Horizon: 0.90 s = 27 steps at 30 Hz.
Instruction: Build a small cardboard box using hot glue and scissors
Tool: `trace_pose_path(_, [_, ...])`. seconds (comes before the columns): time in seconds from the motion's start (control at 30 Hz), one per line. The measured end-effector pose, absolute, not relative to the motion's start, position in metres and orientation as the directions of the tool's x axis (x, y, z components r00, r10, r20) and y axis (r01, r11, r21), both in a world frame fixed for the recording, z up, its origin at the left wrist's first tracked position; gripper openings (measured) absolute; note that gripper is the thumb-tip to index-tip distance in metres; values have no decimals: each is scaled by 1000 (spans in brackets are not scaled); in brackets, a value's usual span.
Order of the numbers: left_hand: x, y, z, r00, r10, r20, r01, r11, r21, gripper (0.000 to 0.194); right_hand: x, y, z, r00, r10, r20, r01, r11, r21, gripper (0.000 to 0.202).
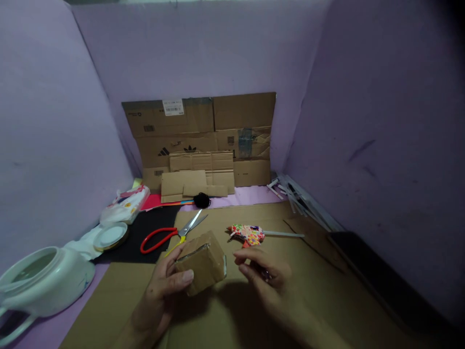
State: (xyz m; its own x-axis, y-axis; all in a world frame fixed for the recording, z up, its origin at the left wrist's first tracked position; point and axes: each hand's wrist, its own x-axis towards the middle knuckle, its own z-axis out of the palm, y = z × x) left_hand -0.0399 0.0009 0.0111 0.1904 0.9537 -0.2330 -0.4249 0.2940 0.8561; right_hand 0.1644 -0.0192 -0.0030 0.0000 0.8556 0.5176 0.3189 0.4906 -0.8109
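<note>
A small brown cardboard box [205,266], with a dark seam along its top edge and a whitish strip at its right corner, is tilted in my left hand [163,286]. The thumb presses its front face. Just right of the box, my right hand [267,278] has its fingers curled around a small shiny thing I cannot make out. A flower-patterned glue gun [247,234] with a clear stick lies beyond that hand. Red-handled scissors [174,235] rest behind the box, blades pointing away to the right. Part of something yellow shows by my left fingertips.
Cardboard [327,286] covers the work surface. A white teapot [54,281] and a round lid [111,236] stand at left. Behind are cardboard pieces [198,162] and black yarn [202,200]. Clear sticks [308,203] and a long black object [385,276] line the right side.
</note>
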Motion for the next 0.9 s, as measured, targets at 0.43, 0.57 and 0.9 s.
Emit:
trace_pose_path(0.43, [-43, -4, 5, 378, 845, -378, -451, 524, 723, 41, 176, -27, 2, -327, 811, 486, 276, 573, -771, 109])
trace_pose_path(0.57, [-35, -8, 4, 434, 820, -374, -372, 541, 754, 33, 169, -34, 7, -392, 824, 409, 232, 519, -822, 98])
trace_pose_path(0.9, [-36, -7, -7, 328, 942, -70, -316, 180, 932, 71, 158, -18, -6, -280, 953, 113, -360, 5, -933, 62])
